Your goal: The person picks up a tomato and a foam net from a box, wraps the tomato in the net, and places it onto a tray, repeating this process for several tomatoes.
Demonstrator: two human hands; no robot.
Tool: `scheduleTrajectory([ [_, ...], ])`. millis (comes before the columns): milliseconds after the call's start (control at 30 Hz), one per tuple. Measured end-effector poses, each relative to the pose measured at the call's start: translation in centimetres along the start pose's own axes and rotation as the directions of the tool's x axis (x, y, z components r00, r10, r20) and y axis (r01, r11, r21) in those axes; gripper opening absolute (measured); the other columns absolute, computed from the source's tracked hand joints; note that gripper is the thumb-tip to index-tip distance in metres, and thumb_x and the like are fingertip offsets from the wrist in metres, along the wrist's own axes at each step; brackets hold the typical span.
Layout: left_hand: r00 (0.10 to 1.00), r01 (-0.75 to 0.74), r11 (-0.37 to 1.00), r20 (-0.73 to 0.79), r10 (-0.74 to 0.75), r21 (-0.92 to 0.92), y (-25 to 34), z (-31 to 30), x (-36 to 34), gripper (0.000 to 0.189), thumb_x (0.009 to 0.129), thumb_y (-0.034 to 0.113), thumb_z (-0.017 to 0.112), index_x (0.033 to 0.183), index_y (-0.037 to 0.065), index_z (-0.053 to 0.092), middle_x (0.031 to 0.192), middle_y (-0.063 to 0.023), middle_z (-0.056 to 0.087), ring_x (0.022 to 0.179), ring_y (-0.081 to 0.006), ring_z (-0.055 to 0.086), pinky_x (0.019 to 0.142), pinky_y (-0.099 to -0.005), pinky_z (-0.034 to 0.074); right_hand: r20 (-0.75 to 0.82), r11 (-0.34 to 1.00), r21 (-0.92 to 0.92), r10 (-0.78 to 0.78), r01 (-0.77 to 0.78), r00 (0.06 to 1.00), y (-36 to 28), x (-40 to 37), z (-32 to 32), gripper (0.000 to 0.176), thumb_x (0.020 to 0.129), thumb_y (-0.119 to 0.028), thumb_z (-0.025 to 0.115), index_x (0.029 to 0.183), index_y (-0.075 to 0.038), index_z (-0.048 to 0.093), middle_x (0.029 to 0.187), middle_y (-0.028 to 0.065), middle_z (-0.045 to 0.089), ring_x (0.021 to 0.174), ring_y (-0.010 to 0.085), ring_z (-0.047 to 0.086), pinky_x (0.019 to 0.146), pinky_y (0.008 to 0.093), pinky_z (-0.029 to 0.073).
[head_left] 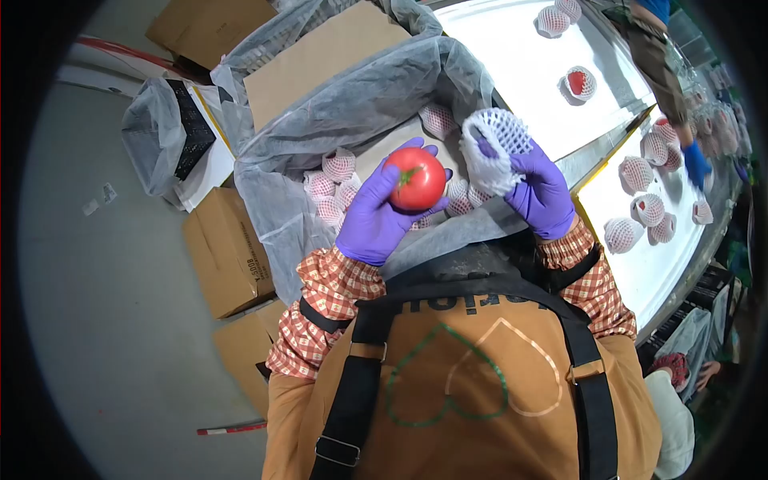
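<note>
In my left hand (374,210), gloved in purple, lies a bare red tomato (418,179) with its green stem end facing up. My right hand (542,189), also gloved in purple, grips a white foam net sleeve (494,152), held just right of the tomato and apart from it. Both hands are above a crate lined with grey-white fabric (296,240). Inside it, several net-wrapped tomatoes (338,164) sit along the left and near sides, and another wrapped tomato (438,120) is at the far side.
On the white table (528,108) at the right are several net-wrapped tomatoes (636,174). Another person's arm (680,112) reaches in at the upper right. Cardboard boxes (226,252) stand left of the crate, near a lined black basket (194,132).
</note>
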State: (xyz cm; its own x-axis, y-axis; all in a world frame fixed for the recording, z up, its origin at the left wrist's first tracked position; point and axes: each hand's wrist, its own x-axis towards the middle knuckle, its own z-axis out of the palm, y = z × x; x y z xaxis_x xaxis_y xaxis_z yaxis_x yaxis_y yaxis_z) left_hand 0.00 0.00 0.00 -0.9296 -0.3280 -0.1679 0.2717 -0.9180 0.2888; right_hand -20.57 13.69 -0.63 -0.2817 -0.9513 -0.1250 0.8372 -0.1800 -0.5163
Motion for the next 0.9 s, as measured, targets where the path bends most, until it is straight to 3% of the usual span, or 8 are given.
scheduleTrajectory([
  [67, 0.995, -0.093, 0.943, 0.007, 0.096, 0.319, -0.3, 0.5, -0.2, 0.071, 0.089, 0.012, 0.063, 0.147, 0.007, 0.022, 0.141, -0.0098, 0.038, 0.124, -0.0262, 0.047, 0.098, -0.0459, 0.046, -0.062, 0.824, -0.546, -0.223, 0.153, 0.973, -0.2, -0.3, -0.4, 0.057, 0.080, 0.002, 0.047, 0.136, 0.005, 0.037, 0.128, 0.0182, 0.053, 0.116, 0.0252, 0.055, 0.101, 0.0360, 0.044],
  [167, 0.993, -0.120, 0.889, 0.040, 0.114, 0.443, 0.3, 0.4, -1.7, 0.077, 0.083, 0.005, 0.069, 0.146, 0.006, 0.024, 0.140, -0.0093, 0.039, 0.121, -0.0216, 0.049, 0.100, -0.0397, 0.045, 0.009, 0.938, -0.310, -0.162, 0.157, 0.987, 1.5, -0.3, 1.5, 0.058, 0.075, 0.005, 0.042, 0.132, 0.008, 0.041, 0.128, 0.0163, 0.053, 0.119, 0.0230, 0.053, 0.103, 0.0320, 0.041],
  [300, 0.973, -0.165, 0.671, 0.009, 0.231, 0.723, -0.1, 0.5, -1.7, 0.084, 0.077, 0.007, 0.076, 0.145, 0.006, 0.027, 0.138, -0.0091, 0.041, 0.120, -0.0201, 0.049, 0.100, -0.0352, 0.045, -0.077, 0.835, -0.521, -0.251, 0.176, 0.965, 2.7, -1.3, 1.3, 0.060, 0.077, 0.005, 0.043, 0.136, 0.007, 0.038, 0.128, 0.0142, 0.053, 0.117, 0.0198, 0.053, 0.102, 0.0300, 0.041],
  [400, 0.900, -0.270, 0.208, 0.169, 0.403, 0.940, -0.2, 0.5, -1.7, 0.090, 0.071, 0.015, 0.082, 0.144, 0.006, 0.030, 0.133, -0.0100, 0.046, 0.117, -0.0217, 0.051, 0.098, -0.0337, 0.046, -0.091, 0.777, -0.617, -0.232, 0.128, 0.968, 2.9, -1.8, 0.9, 0.057, 0.080, 0.003, 0.048, 0.137, 0.005, 0.039, 0.129, 0.0121, 0.052, 0.118, 0.0177, 0.051, 0.101, 0.0283, 0.039],
  [467, 0.813, -0.164, -0.399, 0.353, 0.463, 0.902, 0.2, 1.0, -1.8, 0.095, 0.065, 0.019, 0.085, 0.143, 0.006, 0.033, 0.126, -0.0123, 0.050, 0.112, -0.0261, 0.053, 0.095, -0.0375, 0.046, -0.105, 0.733, -0.676, -0.207, 0.083, 0.973, 2.9, -2.1, 1.8, 0.056, 0.082, 0.000, 0.052, 0.137, 0.004, 0.039, 0.130, 0.0114, 0.052, 0.117, 0.0172, 0.051, 0.101, 0.0284, 0.039],
  [567, 0.787, -0.108, -0.633, 0.455, 0.417, 0.766, 0.4, 2.0, -1.5, 0.097, 0.063, 0.018, 0.084, 0.144, 0.006, 0.032, 0.120, -0.0154, 0.052, 0.109, -0.0307, 0.053, 0.093, -0.0406, 0.043, -0.041, 0.633, -0.774, -0.051, 0.001, 0.998, 4.1, -1.6, 4.2, 0.053, 0.088, -0.009, 0.058, 0.137, 0.002, 0.039, 0.127, 0.0091, 0.052, 0.111, 0.0136, 0.053, 0.095, 0.0267, 0.043],
  [700, 0.792, -0.158, -0.633, 0.480, 0.377, 0.758, -0.3, 2.1, -1.5, 0.099, 0.062, 0.016, 0.085, 0.144, 0.006, 0.032, 0.117, -0.0138, 0.054, 0.109, -0.0250, 0.052, 0.096, -0.0347, 0.042, 0.022, 0.844, -0.534, 0.060, -0.039, 0.998, 5.3, -1.1, 5.3, 0.054, 0.089, -0.017, 0.063, 0.136, -0.002, 0.040, 0.122, 0.0083, 0.054, 0.109, 0.0137, 0.054, 0.093, 0.0273, 0.044],
  [900, 0.777, -0.380, -0.154, 0.405, 0.482, 0.912, -1.6, 0.4, -1.4, 0.094, 0.067, 0.018, 0.083, 0.143, 0.001, 0.030, 0.122, -0.0152, 0.052, 0.113, -0.0271, 0.052, 0.093, -0.0387, 0.043, -0.049, 0.875, -0.485, -0.041, 0.013, 0.998, 5.1, -1.2, 4.4, 0.060, 0.084, -0.017, 0.067, 0.136, -0.003, 0.040, 0.126, 0.0074, 0.053, 0.114, 0.0153, 0.053, 0.097, 0.0298, 0.043],
])
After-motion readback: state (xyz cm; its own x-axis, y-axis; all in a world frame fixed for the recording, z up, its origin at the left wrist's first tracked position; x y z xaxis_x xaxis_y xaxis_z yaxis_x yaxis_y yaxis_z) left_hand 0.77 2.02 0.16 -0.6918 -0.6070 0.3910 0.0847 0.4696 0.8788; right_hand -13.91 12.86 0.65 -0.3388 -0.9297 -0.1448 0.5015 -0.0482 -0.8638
